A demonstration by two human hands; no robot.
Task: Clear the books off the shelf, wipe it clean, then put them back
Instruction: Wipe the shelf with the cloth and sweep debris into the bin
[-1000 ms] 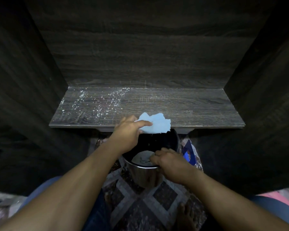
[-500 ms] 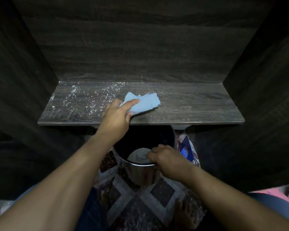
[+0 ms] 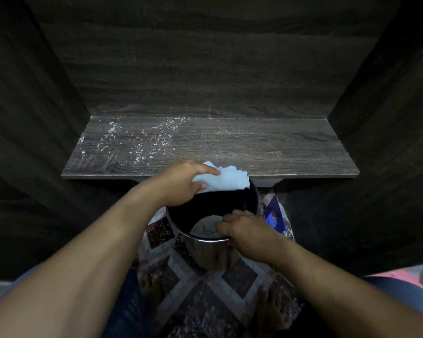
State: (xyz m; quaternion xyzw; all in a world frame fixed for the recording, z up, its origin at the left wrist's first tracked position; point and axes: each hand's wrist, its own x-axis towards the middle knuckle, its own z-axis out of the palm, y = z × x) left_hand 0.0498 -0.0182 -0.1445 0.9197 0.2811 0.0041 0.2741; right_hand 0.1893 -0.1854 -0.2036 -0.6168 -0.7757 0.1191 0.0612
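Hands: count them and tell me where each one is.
2. The left hand holds the cloth at the front edge of the shelf, above the bin. The right hand grips the bin's near rim.

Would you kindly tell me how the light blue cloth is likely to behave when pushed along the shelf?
Probably floppy: the cloth bunches in folds where the left hand grips it. Likely light, as fingers alone hold it at the shelf edge above the bin. It may crumple further rather than slide flat.
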